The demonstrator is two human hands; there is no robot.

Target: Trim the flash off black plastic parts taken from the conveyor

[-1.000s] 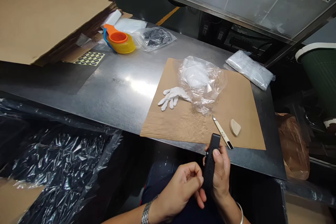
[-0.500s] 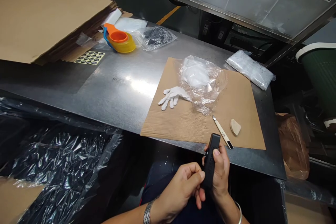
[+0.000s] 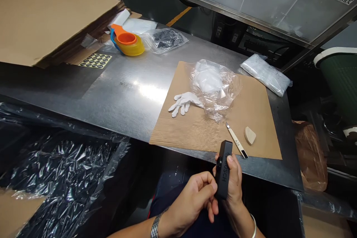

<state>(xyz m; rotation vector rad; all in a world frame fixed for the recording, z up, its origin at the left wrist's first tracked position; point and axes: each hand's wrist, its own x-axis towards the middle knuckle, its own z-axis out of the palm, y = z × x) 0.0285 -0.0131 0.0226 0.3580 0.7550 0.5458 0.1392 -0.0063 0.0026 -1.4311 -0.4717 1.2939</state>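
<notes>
My right hand is wrapped around a black plastic case-like part with BOSCH lettering, held upright in front of the table edge. My left hand has its thumb and index finger pinched against the part's lower left side; whatever sits between those fingertips is hidden. Just beyond, on a cardboard sheet, lies a pale-handled craft knife marked A26. Beside the knife rests a small beige wedge-shaped block. A white glove lies flat, partly touching a clear plastic bag with white material inside.
A stack of cardboard covers the table's left end. Near it are an orange and yellow tape roll, a sticker sheet and a bag of dark items. A wrapped plastic pack lies at the right edge, near a green bin.
The black part has turned slightly in my right hand, so its lettering faces me more. My left hand keeps its pinch with almost no movement.
</notes>
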